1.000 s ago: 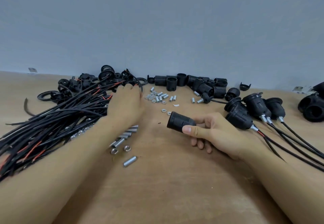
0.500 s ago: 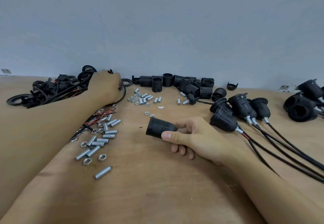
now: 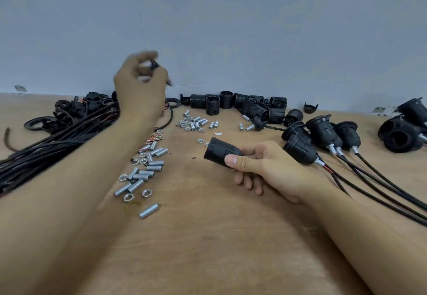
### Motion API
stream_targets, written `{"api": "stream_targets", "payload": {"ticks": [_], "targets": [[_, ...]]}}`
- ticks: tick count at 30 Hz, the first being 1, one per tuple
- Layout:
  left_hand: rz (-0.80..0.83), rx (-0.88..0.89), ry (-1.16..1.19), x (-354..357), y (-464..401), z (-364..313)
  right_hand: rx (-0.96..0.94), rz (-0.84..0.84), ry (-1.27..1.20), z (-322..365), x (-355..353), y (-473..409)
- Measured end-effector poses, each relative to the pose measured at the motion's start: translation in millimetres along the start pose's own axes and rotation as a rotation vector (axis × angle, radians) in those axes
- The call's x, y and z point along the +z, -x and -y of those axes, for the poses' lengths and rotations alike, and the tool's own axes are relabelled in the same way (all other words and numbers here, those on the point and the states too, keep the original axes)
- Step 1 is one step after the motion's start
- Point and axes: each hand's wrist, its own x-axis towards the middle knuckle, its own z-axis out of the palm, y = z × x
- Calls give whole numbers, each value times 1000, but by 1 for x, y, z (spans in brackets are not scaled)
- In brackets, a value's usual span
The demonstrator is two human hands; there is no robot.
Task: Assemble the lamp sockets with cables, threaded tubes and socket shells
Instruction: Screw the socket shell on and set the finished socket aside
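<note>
Presently, the right hand point(image 3: 265, 170) is held low over the wooden desk point(image 3: 208, 237), its thumb and curled fingers clamped on a black socket shell point(image 3: 219, 152). The shell lies on its side, open ribbed end pointing left and away from the person.

The left hand point(image 3: 141, 86) is raised above the desk's far edge, against the grey wall point(image 3: 231, 17). It is blurred; something small and black point(image 3: 154, 64) is pinched between its fingertips, but what the piece is cannot be told.

Below and left of the left forearm, a thick bundle of black cables point(image 3: 53, 146) is spread across the desk, some with red cores showing. At its far end a heap of black rings and socket parts point(image 3: 69, 109) is noted.

Just right of the left forearm, loose threaded tubes point(image 3: 147, 172) and hex nuts point(image 3: 127, 197) are scattered; one tube point(image 3: 148, 211) lies apart, nearest the person. A second, smaller scatter of tubes and nuts point(image 3: 196, 122) lies farther back.

Along the wall, a cluster of empty ribbed socket shells point(image 3: 242, 105) is recorded, some upright, some on their sides.

Right of the right hand, several assembled sockets point(image 3: 323, 135) lie close together, metal tubes at their bases and black cables trailing toward the lower right. More black socket parts point(image 3: 402, 133) sit at the far right edge.
</note>
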Motion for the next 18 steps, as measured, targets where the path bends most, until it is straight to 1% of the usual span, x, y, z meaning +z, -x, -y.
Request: {"api": "stream_targets", "payload": {"ticks": [1,3,4,5,6,7,8,10,11,13,17,18], "targets": [[44,-120,156,2,18,-3,-1,-6,-6,0,0,0],[133,-437,453,5,53,-6,-9,-23,-16,-1,-1,-1],[163,-579,551,5,67,-4,-15,-29,-20,-2,-1,-1],[186,-687,576,6,78,-1,-17,-31,-19,-3,-1,-1],[207,-751,542,6,87,1,-20,-27,-10,-4,-1,-1],[226,-755,447,7,93,4,-26,-23,1,-5,-1,-1],[249,-690,302,7,97,6,-38,-19,7,-5,0,0],[296,-486,55,8,101,8,-79,-14,-6,-5,0,0],[329,-392,4,9,102,10,-101,-15,-14,-4,1,1],[393,-261,-38,9,104,13,-140,-34,-25,-4,1,2],[403,-175,-26,8,103,17,-220,-116,-59,-4,1,2],[409,-134,-53,8,103,18,-240,-135,-68,-4,1,3]]}}
